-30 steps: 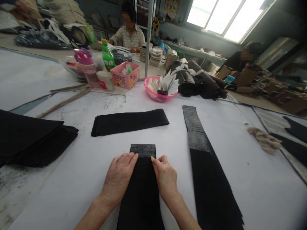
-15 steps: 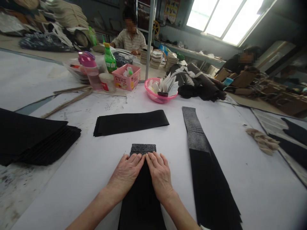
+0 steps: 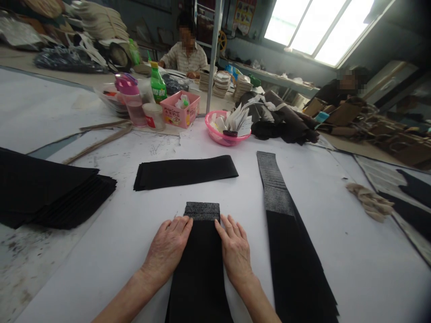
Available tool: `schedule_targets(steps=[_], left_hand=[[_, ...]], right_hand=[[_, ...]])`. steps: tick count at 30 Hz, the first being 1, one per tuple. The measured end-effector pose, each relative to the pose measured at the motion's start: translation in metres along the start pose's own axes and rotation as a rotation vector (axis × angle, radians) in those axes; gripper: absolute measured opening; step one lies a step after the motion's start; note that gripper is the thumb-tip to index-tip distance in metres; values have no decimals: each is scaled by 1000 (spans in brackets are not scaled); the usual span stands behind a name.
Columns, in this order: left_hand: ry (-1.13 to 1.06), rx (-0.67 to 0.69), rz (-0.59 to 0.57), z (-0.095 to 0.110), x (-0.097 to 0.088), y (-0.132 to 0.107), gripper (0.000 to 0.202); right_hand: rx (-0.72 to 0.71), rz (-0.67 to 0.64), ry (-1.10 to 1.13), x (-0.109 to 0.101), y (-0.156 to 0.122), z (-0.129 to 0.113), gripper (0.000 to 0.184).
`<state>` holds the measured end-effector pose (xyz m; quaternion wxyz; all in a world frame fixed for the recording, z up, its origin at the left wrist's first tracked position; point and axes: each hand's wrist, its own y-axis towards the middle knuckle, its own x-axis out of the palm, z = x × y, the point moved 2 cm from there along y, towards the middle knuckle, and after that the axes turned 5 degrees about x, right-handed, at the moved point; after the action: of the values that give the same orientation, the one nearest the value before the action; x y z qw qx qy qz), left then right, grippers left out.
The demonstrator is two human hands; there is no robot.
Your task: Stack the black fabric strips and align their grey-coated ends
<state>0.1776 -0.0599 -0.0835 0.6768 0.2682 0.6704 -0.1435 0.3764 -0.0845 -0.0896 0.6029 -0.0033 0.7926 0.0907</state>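
Observation:
A black fabric strip (image 3: pixel 202 264) lies lengthwise before me on the white table, its far end showing a speckled grey band (image 3: pixel 202 211). At the strip's left edge, just below that band, my left hand (image 3: pixel 170 240) has its fingers drawn together on the material. My right hand (image 3: pixel 234 246) rests at the opposite edge, thumb on the strip and the other fingers slightly spread beside it. To the right lies a layered stack of long black strips (image 3: pixel 296 255) with grey speckled ends. Beyond my hands is a folded black strip (image 3: pixel 185 172).
A thick pile of black pieces (image 3: pixel 50 188) sits at left. Farther back stand a pink basin (image 3: pixel 227 139) of papers, a pink box (image 3: pixel 182 112), a green bottle (image 3: pixel 157 83) and a metal pole (image 3: pixel 213 58). A crumpled beige cloth (image 3: pixel 370 199) lies right. Two people are in the background.
My hands have moved apart from the middle of the strip to its two side edges, uncovering more of the speckled band. The view has shifted slightly.

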Motion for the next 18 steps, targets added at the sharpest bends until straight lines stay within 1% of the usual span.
schedule_targets(steps=[3, 5, 8, 11, 14, 18], left_hand=[[-38, -3, 29, -3, -1, -2, 40], [-62, -2, 38, -4, -2, -2, 40], [-84, -5, 32, -5, -3, -2, 40], [-95, -16, 30, -6, -3, -3, 39], [-113, -18, 31, -7, -1, -3, 38], [-177, -27, 22, -10, -2, -2, 35]], right_hand=[[45, 13, 129, -5, 5, 7, 46], [87, 36, 222, -12, 11, 11, 39], [132, 74, 269, -24, 25, 9, 27], [48, 10, 232, -26, 42, -8, 15], [-28, -50, 176, -20, 58, -25, 7], [-48, -60, 96, -12, 70, -31, 5]])
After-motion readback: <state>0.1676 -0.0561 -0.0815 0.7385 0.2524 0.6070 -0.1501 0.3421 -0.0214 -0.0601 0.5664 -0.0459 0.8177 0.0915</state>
